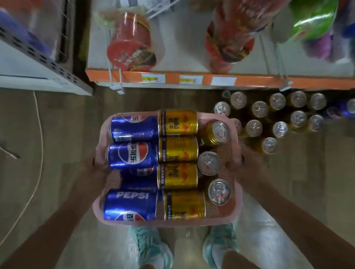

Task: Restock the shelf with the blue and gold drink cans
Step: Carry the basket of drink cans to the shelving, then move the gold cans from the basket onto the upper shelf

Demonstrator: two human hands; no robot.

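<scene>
I hold the pink basket by its sides, my left hand gripping the left rim and my right hand the right rim. Blue cans lie along its left, gold cans beside them. This looks like the carrying step. Next, I judge, I set the basket down near the standing cans under the orange-edged shelf, far right, freeing a hand.

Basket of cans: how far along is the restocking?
Done: a can cluster already stands below the shelf. In hand: left grip and right grip hold the basket. Left: its blue cans and gold cans, none shelved yet.
</scene>
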